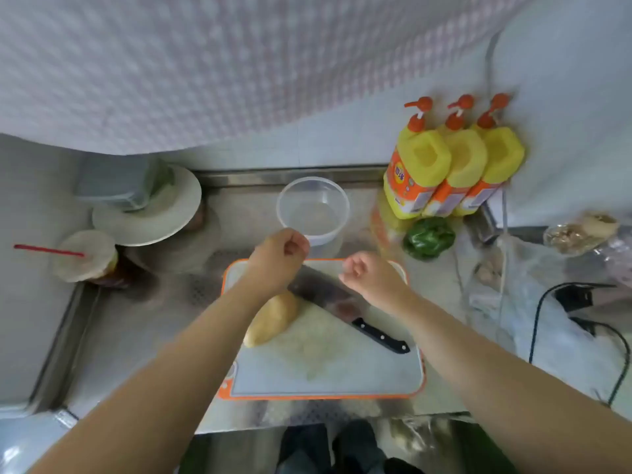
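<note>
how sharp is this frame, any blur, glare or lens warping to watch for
Head view: soft throughout, the left hand and right hand slightly blurred; the wide-angle lens bows the wall and the counter edge; light is flat with faint shadows; the knife blade shows only a dull sheen.

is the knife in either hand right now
No, the knife lies on the cutting board, its black handle free of the left hand and right hand.
</note>
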Demonstrator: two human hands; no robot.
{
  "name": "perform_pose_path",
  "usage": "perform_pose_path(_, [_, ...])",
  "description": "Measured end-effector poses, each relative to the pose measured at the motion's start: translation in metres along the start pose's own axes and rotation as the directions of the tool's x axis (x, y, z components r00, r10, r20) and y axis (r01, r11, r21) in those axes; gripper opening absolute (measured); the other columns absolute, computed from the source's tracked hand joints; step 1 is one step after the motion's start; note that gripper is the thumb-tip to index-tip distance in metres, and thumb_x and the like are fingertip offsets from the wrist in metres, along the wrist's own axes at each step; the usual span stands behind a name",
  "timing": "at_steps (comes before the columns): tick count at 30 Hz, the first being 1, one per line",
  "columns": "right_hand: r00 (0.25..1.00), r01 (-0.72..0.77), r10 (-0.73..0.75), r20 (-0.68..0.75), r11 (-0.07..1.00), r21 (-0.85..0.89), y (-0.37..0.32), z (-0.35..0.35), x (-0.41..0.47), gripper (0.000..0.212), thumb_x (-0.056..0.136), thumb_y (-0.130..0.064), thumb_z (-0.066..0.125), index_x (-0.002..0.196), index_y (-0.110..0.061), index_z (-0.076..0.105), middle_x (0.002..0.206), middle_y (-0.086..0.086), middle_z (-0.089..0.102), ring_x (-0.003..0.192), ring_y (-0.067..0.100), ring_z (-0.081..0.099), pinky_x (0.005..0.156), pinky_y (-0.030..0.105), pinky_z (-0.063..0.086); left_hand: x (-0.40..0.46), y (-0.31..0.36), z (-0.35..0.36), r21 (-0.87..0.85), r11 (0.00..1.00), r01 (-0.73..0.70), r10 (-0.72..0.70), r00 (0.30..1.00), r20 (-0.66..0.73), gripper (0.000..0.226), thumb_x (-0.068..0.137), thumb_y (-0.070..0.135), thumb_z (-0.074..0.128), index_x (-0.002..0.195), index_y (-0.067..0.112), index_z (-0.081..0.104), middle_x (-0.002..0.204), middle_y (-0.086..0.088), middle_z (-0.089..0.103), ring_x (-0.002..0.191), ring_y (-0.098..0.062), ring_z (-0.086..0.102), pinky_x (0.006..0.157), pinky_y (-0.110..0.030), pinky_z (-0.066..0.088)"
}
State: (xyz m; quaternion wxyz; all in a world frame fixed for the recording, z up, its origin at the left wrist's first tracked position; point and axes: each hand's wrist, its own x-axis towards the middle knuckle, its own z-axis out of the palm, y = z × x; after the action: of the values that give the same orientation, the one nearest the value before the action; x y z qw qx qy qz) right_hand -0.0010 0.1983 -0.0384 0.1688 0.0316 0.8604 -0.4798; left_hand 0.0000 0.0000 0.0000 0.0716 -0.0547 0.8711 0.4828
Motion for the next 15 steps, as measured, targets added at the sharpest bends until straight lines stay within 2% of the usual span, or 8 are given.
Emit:
perform_pose_path(1, [0.999,-0.023,0.027,0.025,0.986,-0.164,0.008,0.005,-0.005,0.019,0.085,-0.025,0.067,0.101,-0.019,0.057,0.079,-0.011,0.053,0.078,0.007,0.058,0.069,0.018,0.038,-0.007,-0.011,0.003,0.082,0.996,0.024,-0.022,0.999,-0.028,0.011,0.093,0.015,0.061,0.099,0.021,0.067,0.099,0.006,0.069,0.094,-0.014,0.061,0.078,-0.006,0.04])
perform_pose_path(2, [0.998,-0.049,0.058,0.017,0.942,-0.331,0.016,0.009,-0.008,0.027,0.086,-0.031,0.066,0.108,-0.019,0.056,0.089,-0.008,0.055,0.09,0.015,0.058,0.075,0.024,0.041,-0.012,-0.02,0.007,0.179,0.982,0.063,-0.05,0.996,-0.077,0.016,0.093,0.018,0.061,0.109,0.019,0.065,0.11,0.002,0.066,0.102,-0.016,0.058,0.083,-0.007,0.038])
perform_pose_path(4, [0.994,-0.068,0.105,0.033,0.823,-0.564,0.043,0.021,-0.021,0.042,0.086,-0.042,0.063,0.12,-0.021,0.051,0.111,0.003,0.052,0.107,0.025,0.053,0.085,0.033,0.043,-0.029,-0.052,0.023,0.354,0.926,0.131,-0.111,0.991,-0.078,0.037,0.092,0.03,0.061,0.128,0.024,0.055,0.132,0.0,0.052,0.122,-0.025,0.047,0.102,-0.03,0.036])
perform_pose_path(5, [0.992,-0.07,0.122,0.04,0.77,-0.634,0.053,0.027,-0.027,0.047,0.086,-0.046,0.062,0.124,-0.023,0.048,0.117,0.006,0.048,0.111,0.028,0.05,0.088,0.035,0.042,-0.037,-0.064,0.03,0.427,0.887,0.174,-0.155,0.985,-0.079,0.047,0.09,0.037,0.061,0.135,0.027,0.048,0.138,0.0,0.045,0.128,-0.027,0.041,0.105,-0.038,0.034])
perform_pose_path(7, [0.985,-0.06,0.159,0.069,0.686,-0.725,0.067,0.035,-0.036,0.056,0.085,-0.051,0.061,0.13,-0.025,0.041,0.123,0.008,0.043,0.115,0.03,0.046,0.089,0.036,0.042,-0.049,-0.085,0.038,0.552,0.807,0.209,-0.208,0.976,-0.065,0.069,0.085,0.049,0.065,0.144,0.029,0.035,0.145,0.002,0.035,0.131,-0.028,0.039,0.106,-0.043,0.035])
perform_pose_path(9, [0.985,-0.037,0.154,0.078,0.629,-0.776,0.077,0.038,-0.039,0.061,0.086,-0.052,0.059,0.135,-0.026,0.035,0.125,0.007,0.043,0.116,0.028,0.045,0.086,0.035,0.043,-0.057,-0.102,0.043,0.615,0.767,0.182,-0.211,0.977,-0.026,0.087,0.081,0.052,0.072,0.149,0.027,0.024,0.149,0.002,0.026,0.132,-0.029,0.038,0.106,-0.043,0.037])
perform_pose_path(12, [0.991,0.02,0.097,0.096,0.589,-0.808,0.085,0.038,-0.039,0.063,0.09,-0.047,0.056,0.143,-0.022,0.029,0.126,0.006,0.047,0.116,0.025,0.047,0.085,0.032,0.044,-0.063,-0.113,0.046,0.602,0.785,0.148,-0.147,0.988,-0.052,0.092,0.083,0.042,0.074,0.154,0.021,0.02,0.15,-0.003,0.027,0.13,-0.031,0.041,0.104,-0.042,0.038])
perform_pose_path(15, [0.988,0.093,0.041,0.152,0.626,-0.774,0.087,0.038,-0.038,0.057,0.096,-0.036,0.05,0.145,-0.017,0.028,0.124,0.008,0.05,0.111,0.025,0.051,0.084,0.033,0.045,-0.065,-0.121,0.051,0.504,0.851,0.147,-0.105,0.988,-0.112,0.091,0.079,0.032,0.079,0.153,0.014,0.028,0.146,-0.01,0.039,0.127,-0.036,0.045,0.103,-0.045,0.039])
